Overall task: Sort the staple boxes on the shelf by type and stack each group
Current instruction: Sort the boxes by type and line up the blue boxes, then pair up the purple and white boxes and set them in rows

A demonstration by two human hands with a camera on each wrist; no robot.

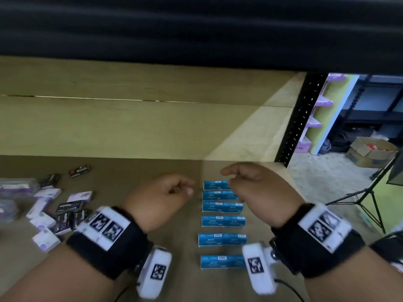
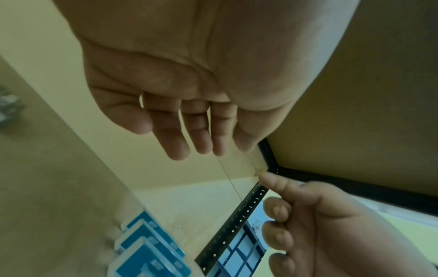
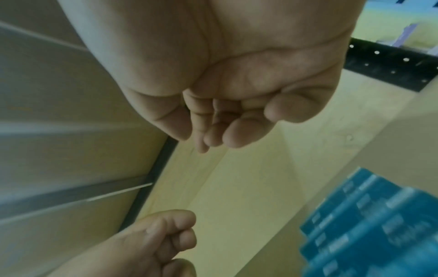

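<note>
Both wrists are hovering over the tan shelf board (image 1: 152, 127), left hand (image 1: 162, 198) and right hand (image 1: 257, 188) grips loosely curled, holding nothing, above six blue cardboard staple boxes (image 1: 222, 221) lying unstacked in a column; stacking should start square, edges aligned.

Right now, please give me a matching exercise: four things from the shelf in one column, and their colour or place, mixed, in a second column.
1. row of staple boxes
2. scattered staple boxes
3. left hand
4. shelf post

A. black, with holes
B. blue
C. purple, white and black
D. left of the blue row, holding nothing

Pairs: 1-B, 2-C, 3-D, 4-A
</note>
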